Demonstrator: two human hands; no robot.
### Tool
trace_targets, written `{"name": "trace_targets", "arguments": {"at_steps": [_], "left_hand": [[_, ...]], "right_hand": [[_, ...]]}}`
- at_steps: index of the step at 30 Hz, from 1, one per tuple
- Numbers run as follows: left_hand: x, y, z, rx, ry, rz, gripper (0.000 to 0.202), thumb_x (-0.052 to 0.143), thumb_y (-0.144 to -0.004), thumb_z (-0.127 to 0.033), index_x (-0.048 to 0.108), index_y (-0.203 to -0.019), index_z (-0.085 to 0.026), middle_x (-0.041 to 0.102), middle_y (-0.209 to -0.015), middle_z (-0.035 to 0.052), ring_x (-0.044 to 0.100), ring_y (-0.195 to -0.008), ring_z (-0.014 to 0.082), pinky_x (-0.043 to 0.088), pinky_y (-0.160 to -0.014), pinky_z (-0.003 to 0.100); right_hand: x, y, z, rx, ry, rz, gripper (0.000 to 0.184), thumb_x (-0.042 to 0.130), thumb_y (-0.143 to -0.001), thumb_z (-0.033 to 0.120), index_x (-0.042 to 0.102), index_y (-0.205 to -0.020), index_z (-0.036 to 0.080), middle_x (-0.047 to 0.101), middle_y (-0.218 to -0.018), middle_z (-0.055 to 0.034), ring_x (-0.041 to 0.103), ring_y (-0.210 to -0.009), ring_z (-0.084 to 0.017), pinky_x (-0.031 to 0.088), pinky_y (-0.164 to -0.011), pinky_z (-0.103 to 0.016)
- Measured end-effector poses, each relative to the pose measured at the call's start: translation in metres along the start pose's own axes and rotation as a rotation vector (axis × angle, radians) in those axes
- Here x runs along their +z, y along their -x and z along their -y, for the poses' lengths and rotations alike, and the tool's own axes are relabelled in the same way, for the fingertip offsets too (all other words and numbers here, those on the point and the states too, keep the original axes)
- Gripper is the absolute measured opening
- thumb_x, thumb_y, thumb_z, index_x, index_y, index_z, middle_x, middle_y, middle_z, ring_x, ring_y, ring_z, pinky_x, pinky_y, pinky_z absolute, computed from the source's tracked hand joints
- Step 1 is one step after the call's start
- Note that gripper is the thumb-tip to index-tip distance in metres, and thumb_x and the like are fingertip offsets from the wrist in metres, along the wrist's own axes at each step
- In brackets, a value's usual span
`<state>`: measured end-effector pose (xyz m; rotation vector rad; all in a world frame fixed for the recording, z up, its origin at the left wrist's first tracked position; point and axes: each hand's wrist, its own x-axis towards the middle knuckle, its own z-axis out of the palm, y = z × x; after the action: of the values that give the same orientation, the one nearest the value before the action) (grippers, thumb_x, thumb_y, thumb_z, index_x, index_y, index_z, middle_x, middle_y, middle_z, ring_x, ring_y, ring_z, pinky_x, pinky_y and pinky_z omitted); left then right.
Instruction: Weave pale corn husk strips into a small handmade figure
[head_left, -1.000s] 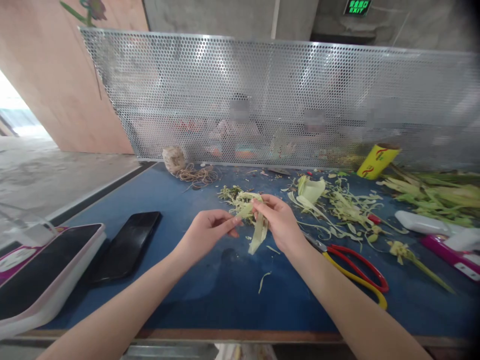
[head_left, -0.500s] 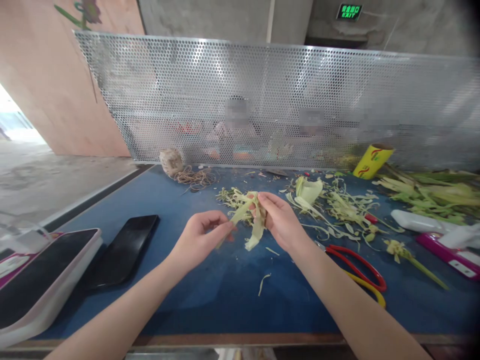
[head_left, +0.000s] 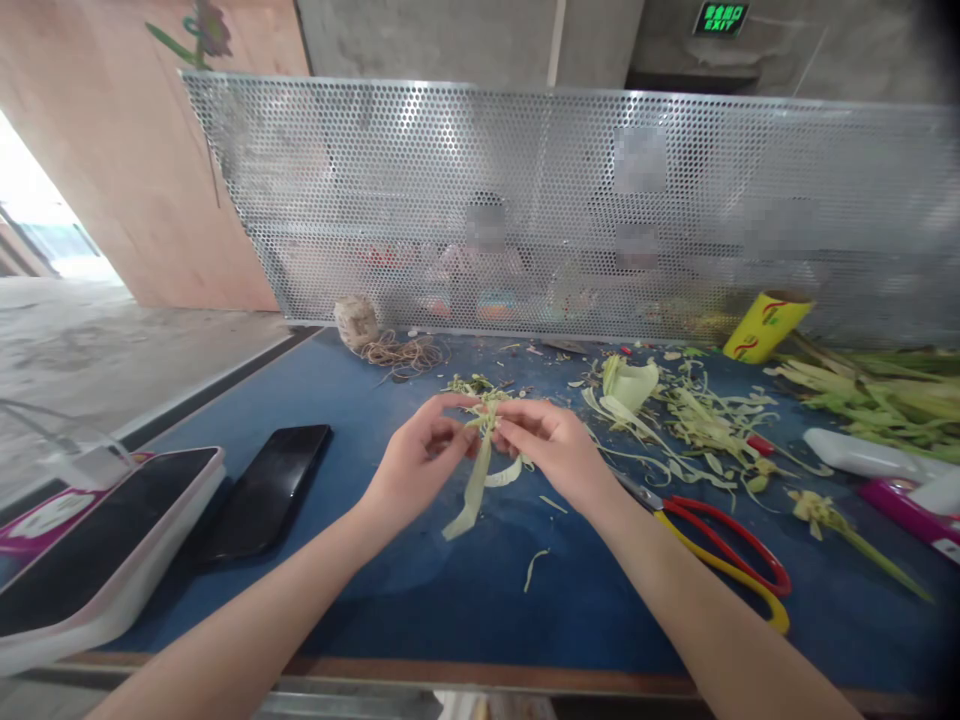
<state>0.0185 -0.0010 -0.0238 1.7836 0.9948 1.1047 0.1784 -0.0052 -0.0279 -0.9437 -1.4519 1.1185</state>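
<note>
My left hand (head_left: 424,452) and right hand (head_left: 556,448) pinch a pale husk strip (head_left: 473,496) over the blue table (head_left: 420,612); a hard, uneven pull could tear it, though the exact pinch point seems partly hidden.

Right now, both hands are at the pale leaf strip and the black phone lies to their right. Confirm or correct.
Wrong side: the head view shows the black phone lying to their left. The left hand and right hand are at the pale leaf strip.
</note>
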Motion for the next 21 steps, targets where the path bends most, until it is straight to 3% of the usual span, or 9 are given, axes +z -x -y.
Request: {"name": "trace_targets", "arguments": {"at_steps": [6, 12, 18, 21], "left_hand": [[-0.002, 0.000, -0.002, -0.014, -0.050, 0.011, 0.032, 0.049, -0.074, -0.020, 0.054, -0.106, -0.018, 0.056, -0.058, -0.0029, 0.050, -0.053, 0.0094, 0.041, -0.053, 0.021], [-0.004, -0.003, -0.008, -0.151, 0.163, 0.047, 0.042, 0.050, -0.070, -0.017, 0.050, -0.112, -0.012, 0.059, -0.050, -0.0019, 0.052, -0.047, 0.0108, 0.043, -0.052, 0.023], [-0.005, -0.005, -0.005, -0.285, 0.269, 0.088, 0.019, 0.059, -0.069, -0.027, 0.062, -0.079, -0.011, 0.062, -0.053, 0.0005, 0.053, -0.046, 0.0082, 0.041, -0.048, 0.020], [-0.004, -0.006, -0.001, -0.277, 0.247, 0.133, 0.022, 0.066, -0.064, -0.029, 0.058, -0.077, -0.013, 0.063, -0.054, -0.0006, 0.057, -0.045, 0.0096, 0.041, -0.044, 0.018]], "right_hand": [[-0.001, -0.001, -0.002, -0.003, 0.024, 0.000, 0.015, 0.056, -0.072, 0.023, 0.056, -0.087, 0.023, 0.058, -0.063, 0.0032, 0.052, -0.050, -0.009, 0.044, -0.054, -0.026], [-0.004, -0.004, -0.009, 0.003, -0.015, 0.025, 0.022, 0.054, -0.074, 0.023, 0.056, -0.096, 0.023, 0.056, -0.064, 0.0037, 0.049, -0.049, -0.008, 0.041, -0.051, -0.024], [-0.004, -0.003, -0.010, -0.013, 0.031, 0.089, 0.044, 0.053, -0.076, 0.021, 0.044, -0.118, 0.027, 0.053, -0.065, 0.0043, 0.048, -0.051, -0.008, 0.042, -0.051, -0.023], [-0.003, -0.002, -0.009, -0.030, 0.087, 0.094, 0.043, 0.055, -0.074, 0.021, 0.043, -0.115, 0.026, 0.054, -0.065, 0.0038, 0.050, -0.052, -0.009, 0.042, -0.053, -0.024]]}}
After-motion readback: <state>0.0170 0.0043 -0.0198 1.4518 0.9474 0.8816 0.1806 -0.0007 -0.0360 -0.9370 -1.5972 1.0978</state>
